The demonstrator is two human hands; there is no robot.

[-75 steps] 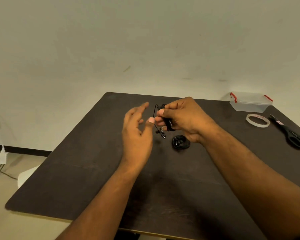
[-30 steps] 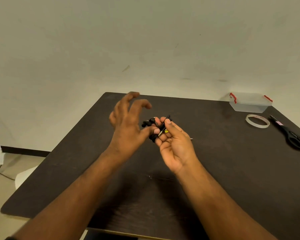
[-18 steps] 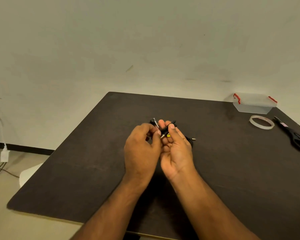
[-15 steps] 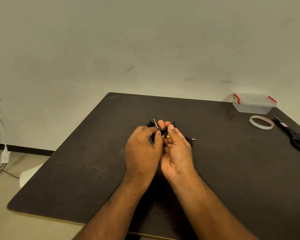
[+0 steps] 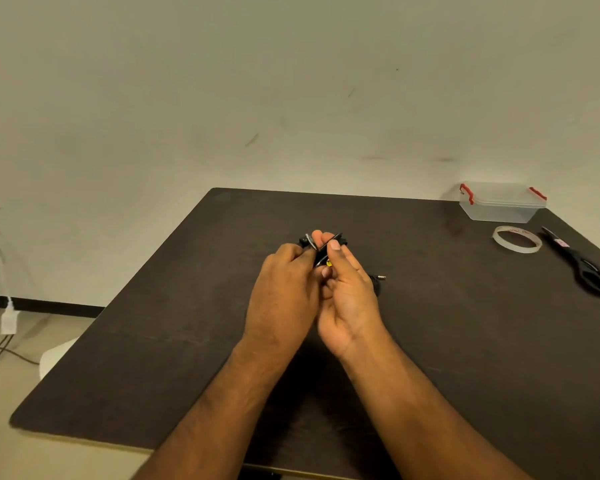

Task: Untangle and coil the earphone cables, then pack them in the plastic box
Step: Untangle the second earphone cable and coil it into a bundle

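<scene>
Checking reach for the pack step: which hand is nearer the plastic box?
Right. The right hand sits mid-table, on the side toward the plastic box at the far right corner; the left hand is beside it, farther away. Both grip the earphone cables.

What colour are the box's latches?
Red, on the clear box; head view.

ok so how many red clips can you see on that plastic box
2. One red clip sits at the left end of the plastic box lid, the other red clip at its right end. Any on the far side would be hidden.
</scene>
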